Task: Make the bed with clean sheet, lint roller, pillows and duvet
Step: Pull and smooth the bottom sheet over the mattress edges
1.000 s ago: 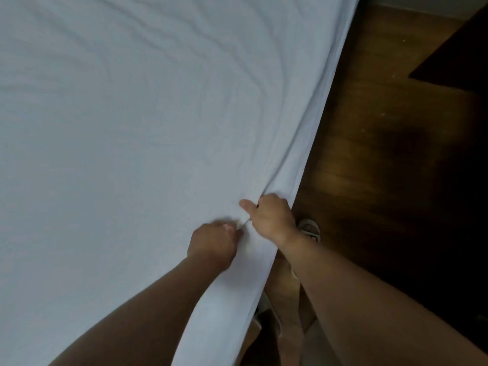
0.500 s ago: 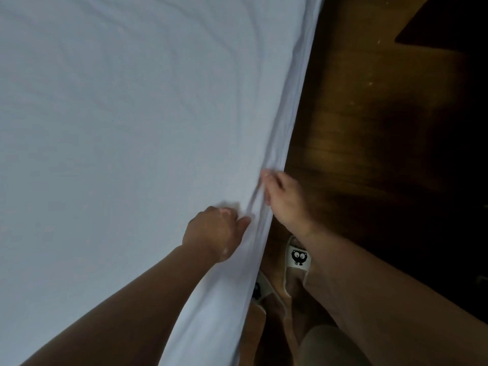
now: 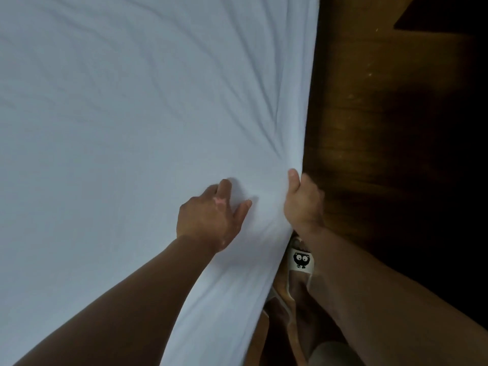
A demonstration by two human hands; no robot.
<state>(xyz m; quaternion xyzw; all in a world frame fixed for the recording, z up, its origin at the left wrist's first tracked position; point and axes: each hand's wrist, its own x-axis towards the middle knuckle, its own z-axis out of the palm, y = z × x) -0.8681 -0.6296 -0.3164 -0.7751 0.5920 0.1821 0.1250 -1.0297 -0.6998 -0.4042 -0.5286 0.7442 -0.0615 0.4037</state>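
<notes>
2 hands on the sheet point(image 3: 132, 128) now: the left hand point(image 3: 211, 215) reaches forward and lies flat on it, fingers loosely spread and holding nothing, while the right hand point(image 3: 303, 204) just beside it grips the hanging edge, thumb on top, fingers curled round it. Dark wooden floor point(image 3: 369, 114) runs beyond the right fingers, a slipper point(image 3: 303, 260) below the wrist. Sheet's edge runs lengthwise away from the person, creases fanning out from the right fingertips.

left hand point(image 3: 208, 220) on sheet point(image 3: 118, 114) | right hand point(image 3: 303, 204) at its edge | floor point(image 3: 369, 114) right
</notes>
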